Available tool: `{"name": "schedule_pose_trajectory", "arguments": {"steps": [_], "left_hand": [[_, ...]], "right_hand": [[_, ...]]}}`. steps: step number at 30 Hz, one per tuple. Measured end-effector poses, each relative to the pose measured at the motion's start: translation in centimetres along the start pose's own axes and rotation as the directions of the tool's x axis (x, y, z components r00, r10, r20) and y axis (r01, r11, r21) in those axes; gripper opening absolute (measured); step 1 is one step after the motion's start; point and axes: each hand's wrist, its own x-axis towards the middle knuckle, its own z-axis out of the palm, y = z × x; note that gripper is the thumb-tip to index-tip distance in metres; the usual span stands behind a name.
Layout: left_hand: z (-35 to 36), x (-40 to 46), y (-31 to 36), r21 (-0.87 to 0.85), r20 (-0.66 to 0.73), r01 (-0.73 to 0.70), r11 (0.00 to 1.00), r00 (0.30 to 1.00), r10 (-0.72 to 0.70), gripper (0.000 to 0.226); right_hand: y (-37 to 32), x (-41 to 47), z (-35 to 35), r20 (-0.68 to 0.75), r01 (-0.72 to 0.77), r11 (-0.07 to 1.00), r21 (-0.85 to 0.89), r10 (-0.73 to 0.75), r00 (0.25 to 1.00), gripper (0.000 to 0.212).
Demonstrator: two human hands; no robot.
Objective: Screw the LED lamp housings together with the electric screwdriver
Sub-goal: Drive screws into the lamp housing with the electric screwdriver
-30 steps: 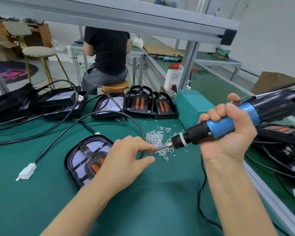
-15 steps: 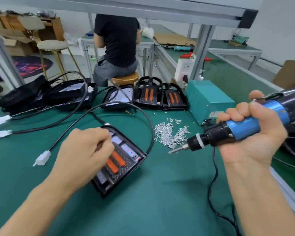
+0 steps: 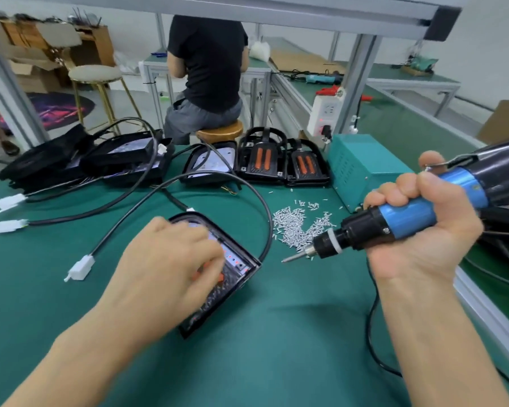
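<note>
Head view: screwdriver raised beside a lamp housing on the green bench (image 3: 276, 362).

The right hand (image 3: 423, 230) grips the blue electric screwdriver (image 3: 406, 218), its bit in the air near the loose screws (image 3: 297, 227). The left hand (image 3: 171, 259), blurred, rests on the black lamp housing (image 3: 235, 274); whether it pinches anything I cannot tell. No writing is legible.

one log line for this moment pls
left hand on lamp housing | right hand grips electric screwdriver | bit off housing | screws piled
</note>
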Motion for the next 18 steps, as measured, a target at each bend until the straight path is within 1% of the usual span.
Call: {"name": "schedule_pose_trajectory", "arguments": {"steps": [1, 2, 4, 6, 7, 11, 13, 18], "left_hand": [[0.4, 1.9, 0.6, 0.032, -0.015, -0.009, 0.999, 1.0, 0.009, 0.028], [1.1, 3.9, 1.3, 0.075, 0.002, -0.025, 0.997, 1.0, 0.025, 0.028], [3.4, 7.8, 2.4, 0.172, 0.131, -0.066, 0.983, 0.99, 0.044, 0.024], [6.1, 10.9, 3.2, 0.202, 0.254, -0.086, 0.976, 0.967, 0.032, 0.022], [7.3, 12.0, 3.4, 0.191, 0.296, -0.079, 0.978, 0.955, 0.019, 0.022], [10.4, 14.2, 3.2, 0.035, 0.357, 0.025, 0.999, 0.934, -0.036, 0.017], [11.2, 14.5, 3.1, -0.009, 0.374, 0.065, 0.998, 0.926, -0.057, 0.014], [12.0, 14.9, 3.3, -0.037, 0.4, 0.116, 0.993, 0.912, -0.092, 0.011]], "right_hand": [[-0.1, 0.1, -0.1, -0.007, 0.014, 1.0, -0.01, -0.014, 1.0, 0.02], [-0.1, 0.2, -0.2, -0.01, 0.028, 0.999, -0.023, -0.028, 1.0, 0.02], [-0.3, 0.4, -0.4, -0.007, 0.058, 0.997, -0.056, -0.059, 0.998, 0.021], [-0.6, 0.5, -0.7, 0.001, 0.082, 0.993, -0.085, -0.082, 0.997, 0.022], [-0.7, 0.5, -0.8, 0.002, 0.088, 0.992, -0.095, -0.088, 0.996, 0.022], [-1.3, 0.7, -1.5, -0.009, 0.106, 0.984, -0.146, -0.108, 0.994, 0.024], [-1.5, 0.7, -1.8, -0.012, 0.108, 0.983, -0.151, -0.111, 0.994, 0.024], [-1.6, 0.8, -2.4, -0.016, 0.108, 0.982, -0.156, -0.111, 0.994, 0.024]]}}
